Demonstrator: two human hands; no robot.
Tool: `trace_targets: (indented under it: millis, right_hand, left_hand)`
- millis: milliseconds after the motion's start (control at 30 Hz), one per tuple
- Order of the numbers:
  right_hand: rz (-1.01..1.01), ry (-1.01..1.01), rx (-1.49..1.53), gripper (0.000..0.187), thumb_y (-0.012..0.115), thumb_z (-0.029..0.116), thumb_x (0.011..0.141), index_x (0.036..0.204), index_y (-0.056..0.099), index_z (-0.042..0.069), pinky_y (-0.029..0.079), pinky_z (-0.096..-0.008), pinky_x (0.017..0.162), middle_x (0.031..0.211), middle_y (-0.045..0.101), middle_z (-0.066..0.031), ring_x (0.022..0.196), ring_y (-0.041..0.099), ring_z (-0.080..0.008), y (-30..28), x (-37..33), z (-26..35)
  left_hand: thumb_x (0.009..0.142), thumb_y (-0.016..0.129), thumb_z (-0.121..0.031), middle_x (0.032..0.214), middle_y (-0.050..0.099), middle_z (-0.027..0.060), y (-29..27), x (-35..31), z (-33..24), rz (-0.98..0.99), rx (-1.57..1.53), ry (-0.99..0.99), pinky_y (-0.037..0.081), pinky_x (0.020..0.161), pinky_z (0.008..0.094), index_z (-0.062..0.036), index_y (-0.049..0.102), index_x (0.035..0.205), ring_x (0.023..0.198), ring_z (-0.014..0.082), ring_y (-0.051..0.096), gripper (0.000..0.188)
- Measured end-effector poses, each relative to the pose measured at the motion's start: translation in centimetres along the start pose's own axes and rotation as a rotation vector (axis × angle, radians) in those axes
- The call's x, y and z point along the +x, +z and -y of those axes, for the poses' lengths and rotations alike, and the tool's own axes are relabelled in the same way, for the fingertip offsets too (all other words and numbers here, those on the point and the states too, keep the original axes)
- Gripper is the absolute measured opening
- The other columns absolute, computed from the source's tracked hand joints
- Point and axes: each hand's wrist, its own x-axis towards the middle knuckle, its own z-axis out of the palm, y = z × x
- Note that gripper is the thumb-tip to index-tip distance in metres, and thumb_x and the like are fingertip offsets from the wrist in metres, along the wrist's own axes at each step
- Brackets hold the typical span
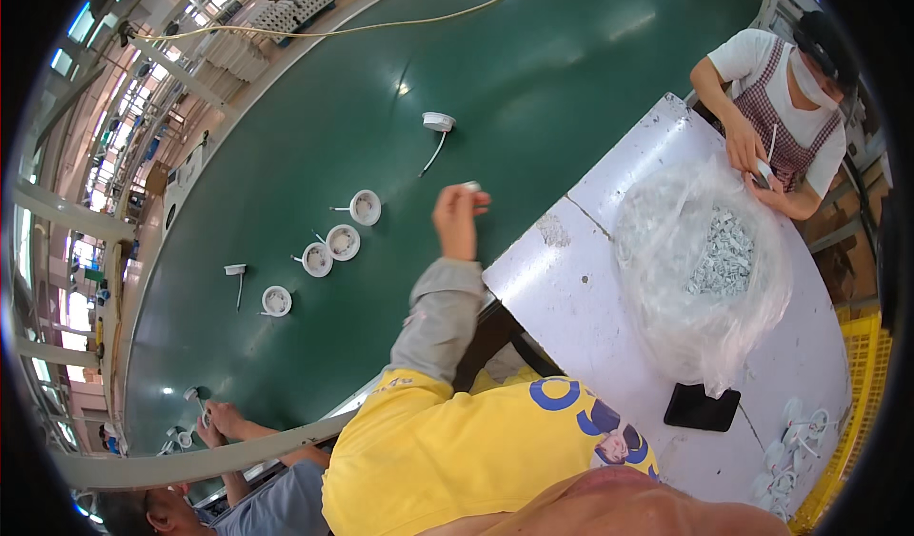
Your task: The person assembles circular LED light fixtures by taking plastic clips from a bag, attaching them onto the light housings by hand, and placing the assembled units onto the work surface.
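Observation:
My left hand (pixel 457 220) reaches out in a grey sleeve over the green conveyor belt (pixel 533 89), close to the corner of a white table. Its fingers are closed around a small white piece (pixel 471 186), too small to make out in detail. Beyond the hand, a round white lamp fitting (pixel 439 121) lies on the belt with its white cable trailing toward me. Further left sit several more such fittings, among them a white ring-shaped one (pixel 365 208) with its hollow side up. My right hand is out of view.
On the white table (pixel 533 279) rest a clear plastic bag (pixel 657 279) of small grey-white parts, a black phone (pixel 702 407) and white cabled pieces (pixel 790 450). A co-worker (pixel 776 108) handles a piece at right; another (pixel 257 498) works lower left. A yellow crate (pixel 862 355) stands right.

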Motion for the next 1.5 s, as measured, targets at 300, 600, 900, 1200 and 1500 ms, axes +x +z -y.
trace_targets:
  millis: [300,600,900,1200,1500]
  right_hand:
    - [0.032,0.04,0.116,0.03,0.049,0.018,0.089,0.109,0.051,-0.004,0.039,-0.0305,0.088,0.104,0.056,-0.0142,0.097,0.052,-0.0229,0.2,2.9,-7.7]
    - [0.244,-0.237,0.405,0.013,0.052,0.001,0.082,0.092,0.055,-0.007,0.043,-0.0261,0.078,0.091,0.058,-0.012,0.083,0.055,-0.0179,12.6,7.4,22.7]
    - [0.493,-0.827,0.338,0.019,0.059,0.004,0.073,0.091,0.058,-0.002,0.045,-0.0346,0.074,0.091,0.058,-0.0155,0.084,0.056,-0.0301,26.1,11.1,30.5]
    - [0.562,-0.754,0.186,0.019,0.06,0.013,0.069,0.085,0.056,0.005,0.043,-0.0367,0.063,0.083,0.05,-0.0121,0.074,0.052,-0.0315,30.2,11.3,28.4]
    - [0.285,-0.492,0.555,0.015,0.063,0.005,0.071,0.082,0.052,0.003,0.04,-0.0281,0.06,0.077,0.048,-0.006,0.065,0.047,-0.0193,27.0,8.4,29.3]
  left_hand:
    - [0.075,0.059,-0.006,0.103,0.052,0.0089,-19.2,6.2,1.6,-0.53,0.521,0.266,0.039,0.084,0.0309,-0.0005,0.051,0.103,0.092,0.0206,0.05,0.03]
    - [0.073,0.059,-0.007,0.117,0.048,0.0178,-21.5,10.4,4.3,-0.237,0.742,0.076,0.036,0.09,0.0361,0.0,0.042,0.118,0.106,0.0312,0.048,0.048]
    - [0.073,0.059,-0.006,0.068,0.059,0.0109,-18.1,6.8,4.4,-0.158,0.701,0.124,0.044,0.061,0.0297,0.002,0.06,0.083,0.064,0.0168,0.055,0.013]
    - [0.077,0.06,-0.009,0.082,0.059,0.0046,0.4,3.8,-2.6,0.115,0.181,0.189,0.044,0.069,0.0253,0.0028,0.059,0.092,0.077,0.0116,0.054,0.02]
    - [0.08,0.054,-0.004,0.08,0.056,0.0014,19.4,-7.6,-8.1,0.628,-0.374,-0.073,0.04,0.064,0.0205,0.0002,0.056,0.088,0.07,0.0063,0.048,0.009]
